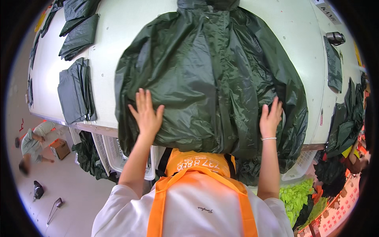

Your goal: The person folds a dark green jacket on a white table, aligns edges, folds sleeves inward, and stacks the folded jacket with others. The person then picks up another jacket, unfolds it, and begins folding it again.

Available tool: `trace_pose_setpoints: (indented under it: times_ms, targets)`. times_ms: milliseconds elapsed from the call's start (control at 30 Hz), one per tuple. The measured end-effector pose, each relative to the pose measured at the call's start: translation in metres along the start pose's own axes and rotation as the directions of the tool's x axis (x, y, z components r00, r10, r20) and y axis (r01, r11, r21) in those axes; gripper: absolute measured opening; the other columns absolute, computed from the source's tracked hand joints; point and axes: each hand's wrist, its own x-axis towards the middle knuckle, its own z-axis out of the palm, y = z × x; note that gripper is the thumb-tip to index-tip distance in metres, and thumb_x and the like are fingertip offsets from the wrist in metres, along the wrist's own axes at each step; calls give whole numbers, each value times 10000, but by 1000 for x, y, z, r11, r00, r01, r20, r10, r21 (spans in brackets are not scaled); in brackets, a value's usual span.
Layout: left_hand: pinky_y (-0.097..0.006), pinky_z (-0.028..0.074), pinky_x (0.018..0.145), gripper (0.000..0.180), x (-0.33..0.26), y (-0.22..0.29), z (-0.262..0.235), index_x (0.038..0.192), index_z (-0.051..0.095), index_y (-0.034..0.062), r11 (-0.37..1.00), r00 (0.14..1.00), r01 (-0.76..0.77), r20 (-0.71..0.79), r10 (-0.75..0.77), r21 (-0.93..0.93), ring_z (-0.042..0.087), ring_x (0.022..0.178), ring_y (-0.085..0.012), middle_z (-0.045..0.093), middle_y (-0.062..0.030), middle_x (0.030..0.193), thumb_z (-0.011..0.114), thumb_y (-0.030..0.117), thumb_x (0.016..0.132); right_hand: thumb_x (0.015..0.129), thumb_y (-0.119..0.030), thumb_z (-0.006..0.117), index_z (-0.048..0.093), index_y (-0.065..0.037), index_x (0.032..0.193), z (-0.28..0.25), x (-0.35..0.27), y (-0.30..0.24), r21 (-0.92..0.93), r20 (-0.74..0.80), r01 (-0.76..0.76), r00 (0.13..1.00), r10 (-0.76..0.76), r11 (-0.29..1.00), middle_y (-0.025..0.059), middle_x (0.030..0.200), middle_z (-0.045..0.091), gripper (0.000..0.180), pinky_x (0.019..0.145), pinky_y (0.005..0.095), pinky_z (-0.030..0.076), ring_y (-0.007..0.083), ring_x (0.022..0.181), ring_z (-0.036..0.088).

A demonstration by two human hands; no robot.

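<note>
A dark green rain jacket (pixel 189 79) lies spread on the white table, its collar end away from me and its hem hanging over the near edge. My left hand (pixel 147 114) rests flat on the jacket's left front, fingers spread. On the other side, my right hand (pixel 271 118) lies against the jacket between the body and the right sleeve, fingers stretched out and slightly apart. Neither hand grips the cloth. Down the middle runs the jacket's front placket (pixel 223 79), which looks closed.
Folded dark green garments (pixel 75 91) lie on the white table (pixel 106 79) at left. A metal flask (pixel 335 38) stands at far right. White plastic baskets (pixel 114 154) sit below the edge, and bright green cloth (pixel 296 197) is piled at lower right. Another person (pixel 33 144) is at far left.
</note>
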Motion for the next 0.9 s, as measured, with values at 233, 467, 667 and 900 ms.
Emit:
trace_pose_setpoints:
  times_ms: [233, 467, 667, 900]
  targets:
    - [-602, 135, 1060, 684, 99, -51, 21, 1422, 307, 122, 972, 962, -232, -157, 222, -45, 224, 1386, -251, 247, -76, 1503, 548, 429, 860, 927, -511, 379, 226, -234, 1459, 22, 61, 64, -254, -118, 4, 992, -35, 967, 140, 1501, 212, 619, 1042, 604, 202, 425, 1343, 225]
    - [-596, 150, 1061, 601, 245, 3, 43, 1402, 358, 189, 914, 833, -373, -377, 406, 161, 261, 1369, -214, 342, -11, 1462, 523, 455, 889, 918, -562, 344, 212, -269, 1459, 18, 197, 82, -339, -113, -131, 989, 98, 931, 123, 1519, 176, 629, 1050, 603, 171, 324, 1382, 189]
    - [-374, 486, 753, 397, 172, 134, -9, 897, 658, 82, 919, 976, -158, 85, 201, -362, 633, 857, -279, 670, -95, 930, 605, 466, 812, 843, -247, 621, 647, 1, 922, -16, 121, -73, 363, -33, 264, 962, -271, 894, 161, 920, 630, 262, 843, 380, 443, 330, 894, 578]
    - [-338, 493, 586, 386, 151, 196, 29, 667, 635, 34, 870, 905, -82, 329, 269, -486, 636, 627, -229, 635, -132, 653, 649, 400, 791, 788, -74, 673, 634, 27, 909, 23, 65, -124, 722, 164, -113, 986, -10, 683, 72, 750, 650, 163, 619, 254, 475, 124, 625, 582]
